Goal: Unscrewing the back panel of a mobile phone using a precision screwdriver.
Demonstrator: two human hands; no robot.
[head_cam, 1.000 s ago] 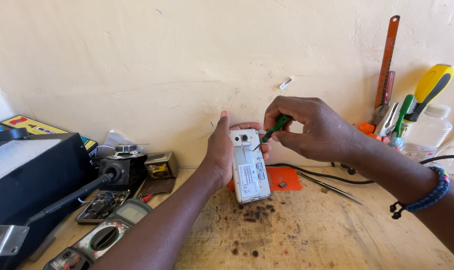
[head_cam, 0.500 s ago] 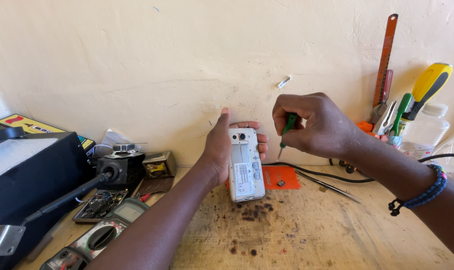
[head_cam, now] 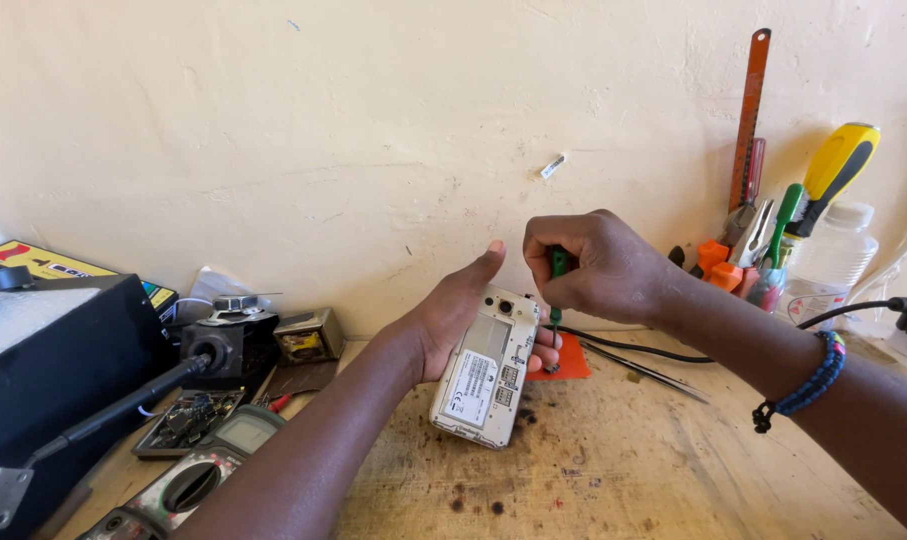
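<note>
My left hand [head_cam: 461, 308] holds a white phone [head_cam: 485, 368] with its back cover off, tilted up from the wooden bench. My right hand [head_cam: 595, 264] grips a small green-handled screwdriver [head_cam: 557, 268], held upright with its tip down at the phone's upper right edge. A beaded bracelet [head_cam: 811, 382] is on my right wrist.
A black box [head_cam: 43, 370] and a black tool [head_cam: 228, 345] with a long rod stand at the left. A multimeter [head_cam: 188, 480] lies at the front left. An orange pad [head_cam: 571, 362] and tweezers [head_cam: 645, 370] lie behind the phone. Tools [head_cam: 773, 230] and a plastic bottle [head_cam: 828, 265] stand at the right wall.
My right hand lifted the screwdriver off the phone's top, then brought it down at the phone's upper right edge. The phone tilted slightly lower in my left hand.
</note>
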